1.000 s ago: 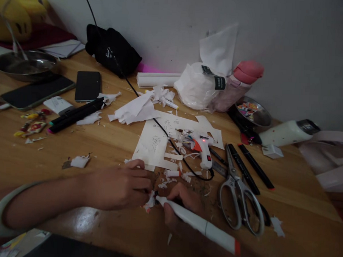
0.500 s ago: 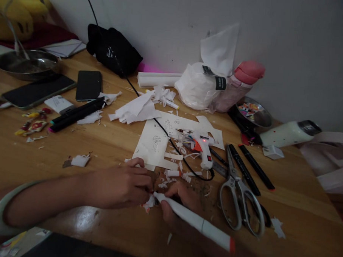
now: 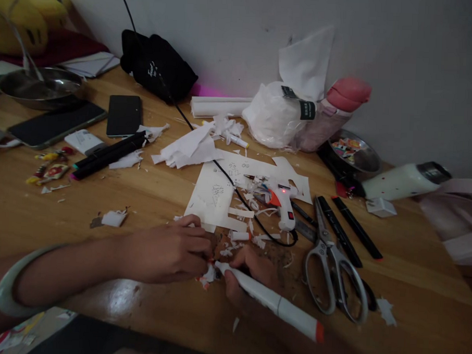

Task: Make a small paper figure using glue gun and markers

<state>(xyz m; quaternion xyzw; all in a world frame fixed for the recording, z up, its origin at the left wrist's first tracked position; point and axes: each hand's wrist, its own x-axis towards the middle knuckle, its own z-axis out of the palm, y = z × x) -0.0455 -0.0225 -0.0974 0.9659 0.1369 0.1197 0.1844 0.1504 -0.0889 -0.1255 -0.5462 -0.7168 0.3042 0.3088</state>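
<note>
My right hand (image 3: 251, 274) is closed round a white marker (image 3: 272, 299) with an orange end, its tip pointing up and left. The tip meets a small white and orange paper piece (image 3: 207, 276) near the table's front edge. My left hand (image 3: 178, 251), a pale bangle on its wrist, has its fingers bent down onto that piece and pinches it; the fingertips are partly hidden. Just beyond the hands lie a white marker cap (image 3: 240, 235) and paper scraps. A sheet with small drawings (image 3: 215, 189) lies behind my left hand.
A white glue gun (image 3: 285, 208) with a red light stands near the middle, its black cable crossing the table. Large scissors (image 3: 328, 259) and black markers (image 3: 357, 226) lie to the right. Behind are a tissue pack (image 3: 273, 116), a pink bottle (image 3: 336, 116) and phones (image 3: 123, 115).
The view has shifted slightly, so the table things sit a little differently in frame. Both hands keep nearly the same pose, with the marker tip still at the paper piece.
</note>
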